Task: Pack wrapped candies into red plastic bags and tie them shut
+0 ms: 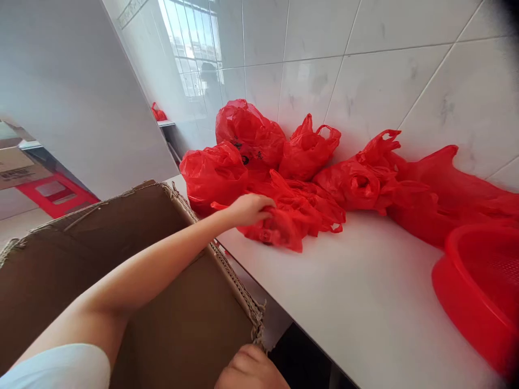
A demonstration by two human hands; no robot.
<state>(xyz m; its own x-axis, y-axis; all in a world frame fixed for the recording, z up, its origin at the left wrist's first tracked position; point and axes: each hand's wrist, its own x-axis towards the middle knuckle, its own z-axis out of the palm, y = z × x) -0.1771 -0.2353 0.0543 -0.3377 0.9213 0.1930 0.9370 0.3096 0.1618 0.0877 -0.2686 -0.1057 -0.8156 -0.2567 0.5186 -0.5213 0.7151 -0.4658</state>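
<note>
left hand (252, 209) pinches a red plastic bag (287, 231) by the tabletop (357, 286) edge, likely gathering it; lifting wants a firm hold; right hand (251, 370) beside cardboard box (194, 319), grip unclear

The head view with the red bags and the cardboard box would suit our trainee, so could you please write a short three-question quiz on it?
1. Which hand reaches over the cardboard box to the red bags on the white table?
2. True or false: the right hand is on the red bags.
3. Which of these is nearest the picture's right edge? (a) cardboard box (b) red basket (c) left hand

Key:
1. The left hand, which appears to grip the plastic of a front bag.
2. False; it is at the box's torn rim.
3. b
</note>
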